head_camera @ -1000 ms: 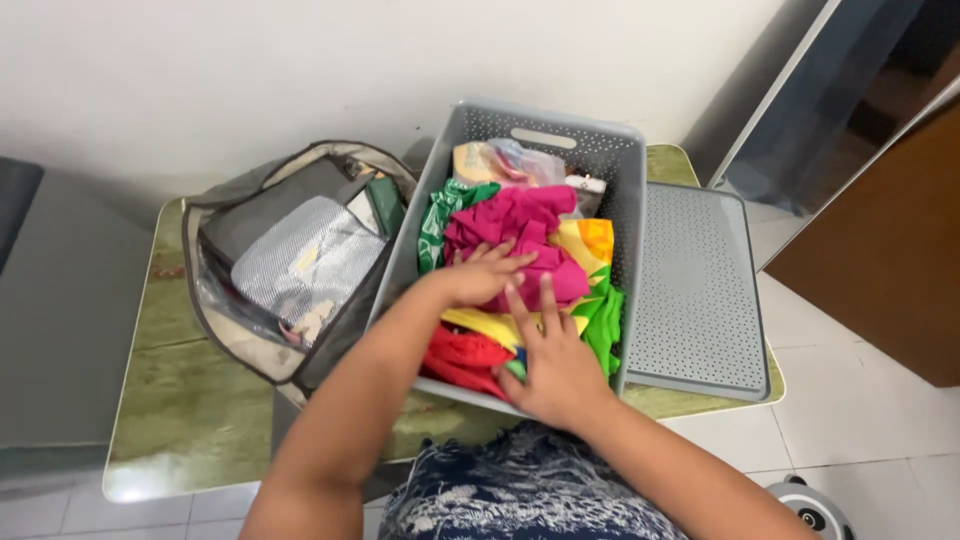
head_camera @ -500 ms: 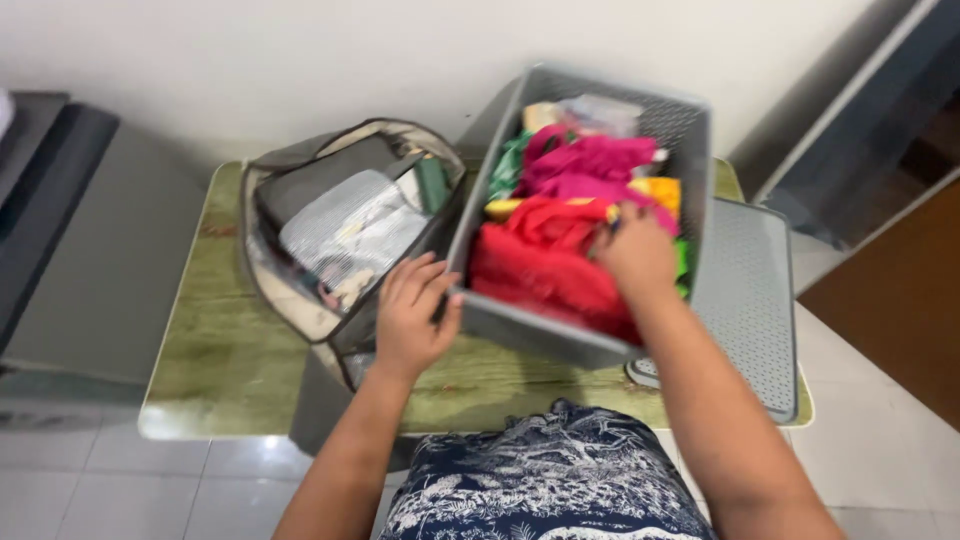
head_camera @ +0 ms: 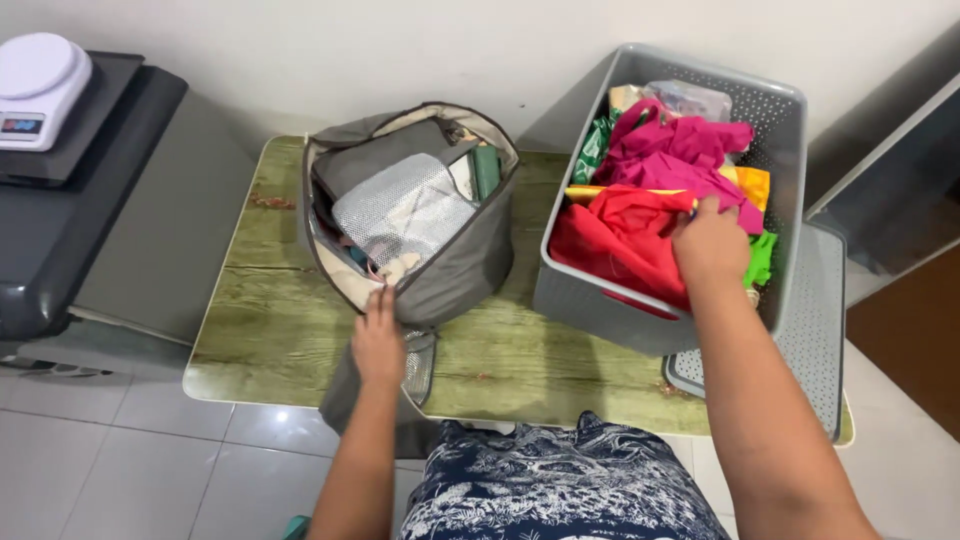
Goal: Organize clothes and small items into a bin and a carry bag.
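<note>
A grey perforated plastic bin (head_camera: 640, 310) stands tilted on the right of a green wood-pattern table (head_camera: 270, 330), full of red, pink, yellow and green cloths. My right hand (head_camera: 712, 245) is inside it, fingers closed on the red cloth (head_camera: 620, 235) at the front. My left hand (head_camera: 378, 340) rests flat, fingers together, on the near rim of an open grey fabric bag (head_camera: 455, 265) on the table's left half. Inside the bag lie a silvery mesh pouch (head_camera: 400, 210) and other grey items.
The bin's grey lid (head_camera: 815, 330) lies flat under and right of the bin at the table's right edge. A dark grey unit (head_camera: 120, 230) stands left of the table with a white kitchen scale (head_camera: 38, 85) on top. White floor tiles lie below.
My left hand left the bin and moved to the bag's near rim. The view has shifted left, the bin now sits farther right and tilted, and my right hand grips the red cloth.
</note>
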